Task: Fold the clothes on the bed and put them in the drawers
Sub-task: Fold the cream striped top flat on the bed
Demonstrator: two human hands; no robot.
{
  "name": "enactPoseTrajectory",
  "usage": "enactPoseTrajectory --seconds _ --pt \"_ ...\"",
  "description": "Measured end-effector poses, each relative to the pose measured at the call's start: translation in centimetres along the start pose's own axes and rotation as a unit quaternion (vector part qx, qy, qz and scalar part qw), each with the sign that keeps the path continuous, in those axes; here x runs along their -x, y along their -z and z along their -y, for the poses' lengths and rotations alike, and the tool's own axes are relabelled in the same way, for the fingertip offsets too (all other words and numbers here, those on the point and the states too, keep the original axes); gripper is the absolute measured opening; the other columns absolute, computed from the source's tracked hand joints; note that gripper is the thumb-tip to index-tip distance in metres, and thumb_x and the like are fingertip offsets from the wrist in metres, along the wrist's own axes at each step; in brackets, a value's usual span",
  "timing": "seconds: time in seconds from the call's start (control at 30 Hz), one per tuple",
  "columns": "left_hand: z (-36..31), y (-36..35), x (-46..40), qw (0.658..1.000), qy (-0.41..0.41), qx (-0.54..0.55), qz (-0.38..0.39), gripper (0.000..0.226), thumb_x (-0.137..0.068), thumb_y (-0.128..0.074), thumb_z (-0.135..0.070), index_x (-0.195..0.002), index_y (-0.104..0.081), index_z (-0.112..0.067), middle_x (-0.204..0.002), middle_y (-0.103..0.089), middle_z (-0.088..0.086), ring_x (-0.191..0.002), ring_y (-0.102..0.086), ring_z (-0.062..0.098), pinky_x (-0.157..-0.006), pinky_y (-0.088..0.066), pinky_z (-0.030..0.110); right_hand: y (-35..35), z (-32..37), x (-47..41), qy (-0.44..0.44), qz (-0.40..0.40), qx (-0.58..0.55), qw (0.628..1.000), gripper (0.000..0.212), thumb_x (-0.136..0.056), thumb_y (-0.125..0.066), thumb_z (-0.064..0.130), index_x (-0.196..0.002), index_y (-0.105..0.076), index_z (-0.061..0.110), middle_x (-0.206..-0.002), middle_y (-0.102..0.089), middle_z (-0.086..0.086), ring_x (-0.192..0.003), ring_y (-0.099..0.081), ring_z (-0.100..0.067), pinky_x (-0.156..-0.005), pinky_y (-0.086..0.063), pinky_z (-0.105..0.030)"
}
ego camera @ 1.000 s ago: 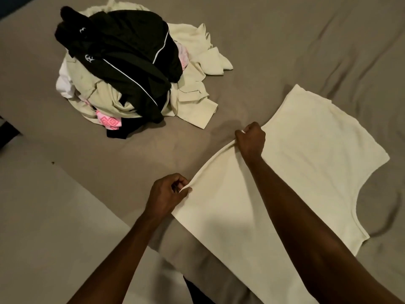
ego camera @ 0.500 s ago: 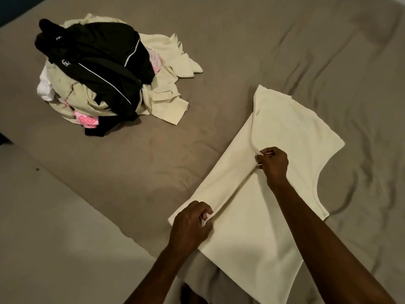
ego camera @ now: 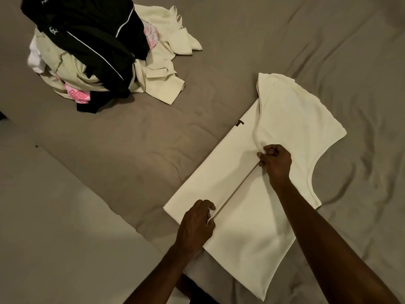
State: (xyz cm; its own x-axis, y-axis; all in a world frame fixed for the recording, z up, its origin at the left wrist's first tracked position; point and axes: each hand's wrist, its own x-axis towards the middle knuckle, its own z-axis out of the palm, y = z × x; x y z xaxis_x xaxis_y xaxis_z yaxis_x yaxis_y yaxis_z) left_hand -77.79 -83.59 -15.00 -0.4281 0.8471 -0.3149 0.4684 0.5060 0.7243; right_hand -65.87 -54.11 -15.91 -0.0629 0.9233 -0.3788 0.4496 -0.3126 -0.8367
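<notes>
Cream cotton-like fabric marks the sleeveless shirt (ego camera: pixel 258 229), which is lying flat on the bed (ego camera: pixel 252 34) in the lower right of the frame, its hem end toward the bottom edge and its shoulder end toward the centre right. One long side panel is lying folded over onto the body, so that its edge is running as a raised line down the middle of the garment. A small dark printed mark (ego camera: pixel 239 123) is showing on the folded panel near its upper end. The left hand (ego camera: pixel 195 227), at lower centre, is pinching the folded edge near the hem with curled fingers. The right hand (ego camera: pixel 276 161), right of centre, is pinching the same edge farther up, where the armhole seam is curving away. Both forearms are reaching in from the bottom edge, the right one crossing over the shirt.

Grey-brown sheeting is covering the bed, creased toward the right side of the frame. In the upper left, well apart from the shirt, a pile of unfolded clothes (ego camera: pixel 92 51) is sitting on the bed: a black garment with thin white piping (ego camera: pixel 92 34) is lying on top, with pale beige pieces (ego camera: pixel 162 73) and pink patterned fabric (ego camera: pixel 79 96) showing beneath. A light floor (ego camera: pixel 54 238) is filling the lower left.
</notes>
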Motion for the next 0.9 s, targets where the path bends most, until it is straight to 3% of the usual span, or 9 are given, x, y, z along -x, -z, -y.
enactPoseTrajectory --seconds 0.13,0.23,0.37,0.47,0.6,0.67,0.73,0.8,0.9 --pt "-0.3 -1.4 0.5 1.000 0.008 -0.022 0.020 0.037 -0.077 -0.072 -0.003 -0.107 -0.064 -0.022 -0.093 -0.054 -0.011 -0.074 -0.059 0.010 -0.070 -0.054 0.033 -0.2 -0.5 -0.4 -0.004 0.000 0.060 0.998 0.026 -0.068 -0.085 0.011 -0.086 -0.070 0.022 -0.081 -0.070 0.000 -0.075 -0.071 -0.028 -0.076 -0.062 -0.048" --pt "0.1 -2.1 1.0 0.999 0.017 -0.033 0.021 0.035 -0.077 -0.073 -0.005 -0.106 -0.064 -0.021 -0.094 -0.056 -0.008 -0.073 -0.060 0.012 -0.070 -0.055 0.035 -0.4 -0.3 -0.2 0.017 0.004 0.131 0.991 0.025 -0.072 -0.085 0.007 -0.091 -0.070 0.016 -0.080 -0.068 0.004 -0.083 -0.071 -0.025 -0.082 -0.060 -0.039" --pt "0.4 -2.0 0.8 0.999 0.027 -0.033 0.027 0.031 -0.078 -0.076 -0.010 -0.106 -0.065 -0.020 -0.091 -0.057 -0.008 -0.071 -0.060 0.011 -0.071 -0.055 0.035 -0.4 -0.6 -0.3 0.059 0.004 0.184 0.981 0.026 -0.075 -0.084 0.014 -0.096 -0.069 0.014 -0.084 -0.067 0.004 -0.083 -0.068 -0.021 -0.079 -0.055 -0.035" --pt "0.2 -1.6 0.6 0.997 0.033 -0.057 0.033 0.033 -0.078 -0.083 -0.034 -0.103 -0.064 -0.025 -0.084 -0.054 -0.015 -0.067 -0.059 0.007 -0.068 -0.054 0.031 -0.4 -1.2 -0.3 0.113 0.037 0.250 0.961 0.036 -0.084 -0.082 0.031 -0.108 -0.065 0.011 -0.091 -0.064 -0.003 -0.084 -0.060 -0.020 -0.075 -0.046 -0.033" --pt "-0.2 -1.1 -0.1 0.993 0.040 -0.102 -0.032 0.041 -0.076 -0.076 -0.065 -0.095 -0.063 -0.032 -0.076 -0.058 -0.016 -0.067 -0.059 0.002 -0.060 -0.051 0.027 -0.2 -1.2 -0.6 0.137 0.028 0.279 0.950 0.022 -0.090 -0.073 0.018 -0.106 -0.064 0.006 -0.095 -0.065 -0.008 -0.088 -0.063 -0.028 -0.073 -0.039 -0.031" --pt "-0.3 -0.4 -0.6 0.982 -0.001 -0.144 -0.122 0.038 -0.081 -0.076 -0.061 -0.096 -0.066 -0.028 -0.085 -0.063 -0.014 -0.081 -0.063 0.010 -0.066 -0.051 0.031 0.0 -1.2 -0.5 0.120 0.011 0.270 0.955 0.022 -0.087 -0.075 0.016 -0.105 -0.064 0.009 -0.098 -0.066 -0.006 -0.090 -0.064 -0.027 -0.073 -0.040 -0.031" --pt "-0.1 0.5 -1.2 0.956 -0.057 -0.223 -0.184 0.040 -0.086 -0.076 -0.047 -0.113 -0.068 -0.018 -0.112 -0.067 0.001 -0.112 -0.063 0.026 -0.084 -0.050 0.041 0.2 -1.2 0.0 0.136 -0.003 0.294 0.946 0.029 -0.085 -0.076 0.018 -0.109 -0.062 0.011 -0.105 -0.062 -0.005 -0.092 -0.062 -0.025 -0.073 -0.041 -0.031" --pt "0.7 1.1 -1.9 0.941 -0.041 -0.296 -0.160 0.066 -0.092 -0.066 -0.051 -0.141 -0.055 -0.008 -0.146 -0.052 0.017 -0.141 -0.043 0.039 -0.105 -0.040 0.052 0.2 -1.0 0.5 0.181 -0.010 0.341 0.922 0.037 -0.082 -0.075 0.016 -0.114 -0.058 0.011 -0.109 -0.057 -0.006 -0.095 -0.059 -0.027 -0.069 -0.043 -0.033" --pt "3.2 1.2 -1.5 0.943 0.013 -0.319 -0.093 0.093 -0.097 -0.047 -0.067 -0.159 -0.027 -0.001 -0.166 -0.019 0.025 -0.155 -0.017 0.040 -0.119 -0.025 0.059 -0.6 -0.6 0.7 0.260 0.002 0.432 0.864 0.037 -0.085 -0.072 0.014 -0.118 -0.058 0.007 -0.111 -0.056 -0.014 -0.098 -0.057 -0.034 -0.065 -0.048 -0.038"
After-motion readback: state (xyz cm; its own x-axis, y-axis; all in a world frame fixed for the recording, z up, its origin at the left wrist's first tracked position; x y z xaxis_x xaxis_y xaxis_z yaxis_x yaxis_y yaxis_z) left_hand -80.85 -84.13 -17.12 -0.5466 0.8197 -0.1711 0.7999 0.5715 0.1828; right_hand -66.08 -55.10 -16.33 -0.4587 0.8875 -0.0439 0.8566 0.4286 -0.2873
